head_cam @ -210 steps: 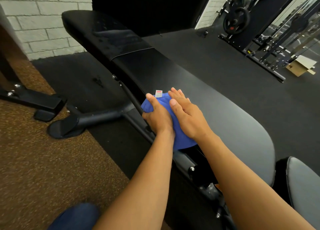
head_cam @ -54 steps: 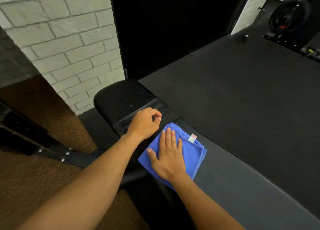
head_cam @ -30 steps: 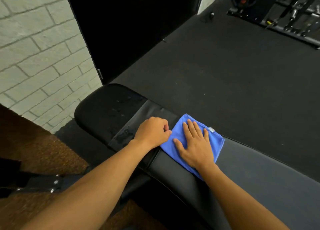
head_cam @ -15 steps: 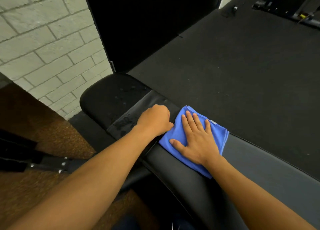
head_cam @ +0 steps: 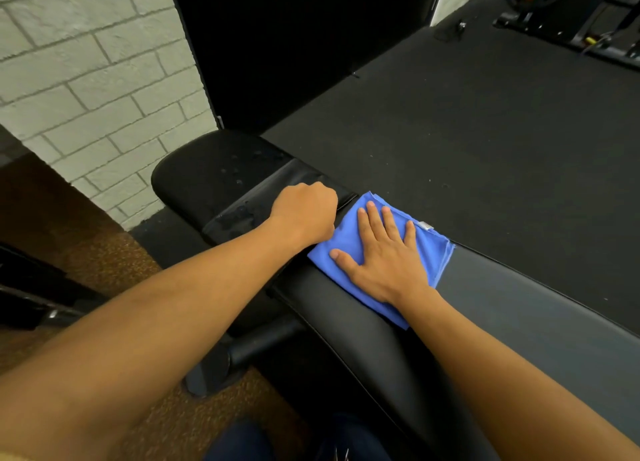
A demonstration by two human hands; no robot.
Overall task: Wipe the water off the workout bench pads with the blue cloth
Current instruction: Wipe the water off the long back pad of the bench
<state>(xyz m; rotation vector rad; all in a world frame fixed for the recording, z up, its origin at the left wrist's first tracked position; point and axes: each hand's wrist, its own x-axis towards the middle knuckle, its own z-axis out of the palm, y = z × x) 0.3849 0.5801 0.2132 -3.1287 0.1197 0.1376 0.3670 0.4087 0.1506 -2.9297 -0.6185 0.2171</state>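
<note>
The black workout bench runs from lower right to upper left. Its long pad [head_cam: 512, 322] lies under the folded blue cloth [head_cam: 349, 238]. My right hand [head_cam: 384, 256] presses flat on the cloth, fingers spread. My left hand [head_cam: 304, 214] is curled into a fist on the glossy strip [head_cam: 242, 214] between the pads, its knuckles against the cloth's left edge; I see nothing held in it. Water drops show on the strip and on the far end pad [head_cam: 207, 173].
A white brick wall [head_cam: 90, 89] and a dark doorway [head_cam: 294, 44] stand behind the bench's far end. Brown carpet [head_cam: 114, 259] lies to the left, black rubber floor [head_cam: 485, 131] to the right. The bench foot [head_cam: 214, 367] sits below; weight equipment [head_cam: 571, 13] stands at the back right.
Both hands and the cloth have slid up the long pad to its far end beside the strip. In the last half second they have barely shifted.
</note>
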